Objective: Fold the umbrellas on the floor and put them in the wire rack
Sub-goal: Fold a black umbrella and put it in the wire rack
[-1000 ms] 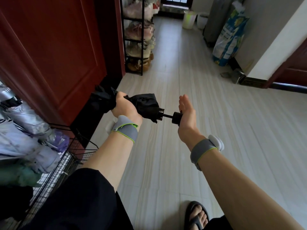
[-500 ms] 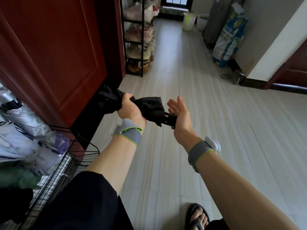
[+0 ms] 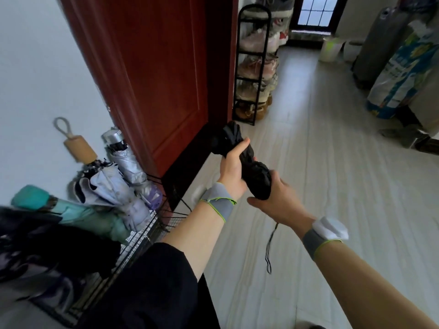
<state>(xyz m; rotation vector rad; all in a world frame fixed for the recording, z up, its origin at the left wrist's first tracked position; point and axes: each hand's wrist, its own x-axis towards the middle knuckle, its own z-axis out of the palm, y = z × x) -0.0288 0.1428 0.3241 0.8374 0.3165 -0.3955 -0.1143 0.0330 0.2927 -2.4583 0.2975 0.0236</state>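
Note:
I hold a collapsed black umbrella (image 3: 251,167) in front of me, tilted with its far end up and to the left. My left hand (image 3: 234,166) grips its bunched fabric around the middle. My right hand (image 3: 279,200) wraps the near end, hiding the handle; a black wrist cord (image 3: 270,248) dangles below that hand. The black wire rack (image 3: 152,231) stands low at the left against the wall. It holds several folded umbrellas: a teal one (image 3: 78,214), a pale lilac one with a wooden handle (image 3: 111,186) and a silver one (image 3: 126,160).
A dark red door (image 3: 154,74) stands just behind the rack. A black shoe rack (image 3: 254,67) full of shoes is beyond it. A printed sack (image 3: 399,77), a grey cylinder (image 3: 377,43) and white bins (image 3: 330,48) line the right wall. Pale plank floor (image 3: 332,174) spreads to the right.
The shaft has been pushed in and the umbrella is short now. My right hand has closed round its near end. My view swung left, showing the rack and wall.

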